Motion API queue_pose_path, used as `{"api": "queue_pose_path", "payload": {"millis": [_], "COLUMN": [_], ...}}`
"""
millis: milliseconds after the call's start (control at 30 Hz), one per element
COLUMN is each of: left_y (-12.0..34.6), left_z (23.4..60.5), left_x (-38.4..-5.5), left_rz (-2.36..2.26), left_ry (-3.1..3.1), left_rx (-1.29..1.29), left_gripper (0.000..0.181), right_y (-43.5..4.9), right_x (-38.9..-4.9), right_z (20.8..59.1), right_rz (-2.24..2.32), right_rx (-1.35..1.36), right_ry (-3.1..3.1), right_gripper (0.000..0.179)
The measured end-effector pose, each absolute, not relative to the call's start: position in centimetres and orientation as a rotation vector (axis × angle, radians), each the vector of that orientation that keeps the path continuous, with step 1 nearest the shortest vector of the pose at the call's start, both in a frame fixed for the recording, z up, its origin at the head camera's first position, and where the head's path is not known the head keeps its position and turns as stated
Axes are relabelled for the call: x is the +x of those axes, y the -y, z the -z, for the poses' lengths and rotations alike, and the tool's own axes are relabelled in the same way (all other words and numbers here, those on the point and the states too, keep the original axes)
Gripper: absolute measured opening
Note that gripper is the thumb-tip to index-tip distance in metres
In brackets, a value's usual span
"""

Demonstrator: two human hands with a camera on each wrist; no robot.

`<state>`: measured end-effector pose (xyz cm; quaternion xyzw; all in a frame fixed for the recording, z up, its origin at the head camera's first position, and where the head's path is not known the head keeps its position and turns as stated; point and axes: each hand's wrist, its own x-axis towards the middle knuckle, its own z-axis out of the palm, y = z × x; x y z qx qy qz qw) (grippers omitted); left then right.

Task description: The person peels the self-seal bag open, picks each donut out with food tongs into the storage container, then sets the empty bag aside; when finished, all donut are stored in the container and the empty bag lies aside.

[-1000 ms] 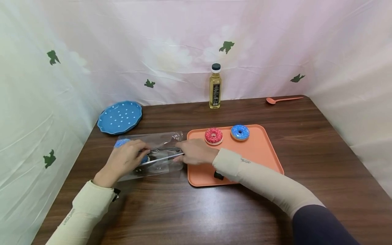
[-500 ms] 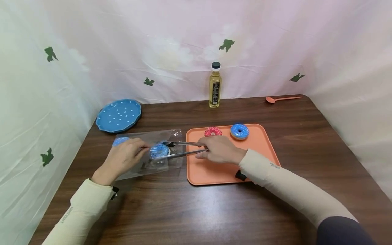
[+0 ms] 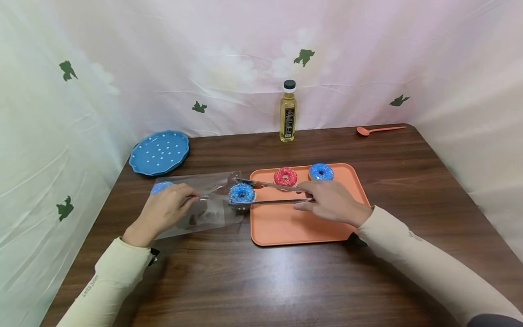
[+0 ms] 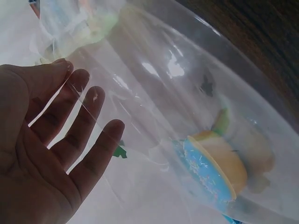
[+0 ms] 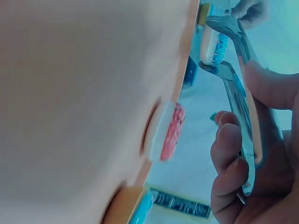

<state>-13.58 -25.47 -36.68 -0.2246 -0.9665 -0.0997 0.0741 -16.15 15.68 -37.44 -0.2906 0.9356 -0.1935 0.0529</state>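
My right hand grips metal tongs above the orange tray. Between the tong tips sits a blue sprinkled donut, at the mouth of a clear plastic bag and beside the tray's left edge. The right wrist view shows the same donut held on edge by the tongs. With thumb and fingertip my left hand pinches the bag's upper film; its other fingers are spread in the left wrist view. Another blue donut lies inside the bag, partly hidden by the left hand in the head view.
On the orange tray lie a pink donut and a blue donut. A blue dotted plate stands back left, an oil bottle at the back, and an orange spoon back right. Curtains surround the table.
My right hand has moved right over the tray, drawing the tongs and a blue donut out of the bag. My left hand has stayed nearly still, holding the film.
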Motion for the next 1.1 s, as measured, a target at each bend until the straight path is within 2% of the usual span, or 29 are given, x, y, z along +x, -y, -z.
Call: {"api": "queue_pose_path", "payload": {"millis": [133,333,700,1100], "left_y": [25.4,25.4,25.2,25.2], "left_z": [36.5,36.8,37.0,37.1], "left_x": [-13.6,-13.6,-13.7,-13.6], "left_rz": [0.299,0.305,0.310,0.295], "left_ry": [2.885,2.882,2.901,2.910], "left_rx": [-0.680,-0.693,-0.676,-0.662], "left_gripper": [0.010,0.010,0.011,0.011], "right_y": [-17.4,-19.7,-23.2,-26.1], "right_x": [-15.5,-14.4,-12.2,-11.9], "right_z": [37.3,37.7,38.0,37.9], "right_rz": [0.573,0.556,0.528,0.498], "right_rx": [-0.848,-0.787,-0.645,-0.629], "right_ry": [-2.870,-2.914,-2.902,-2.900], "right_gripper": [0.042,0.025,0.043,0.034]}}
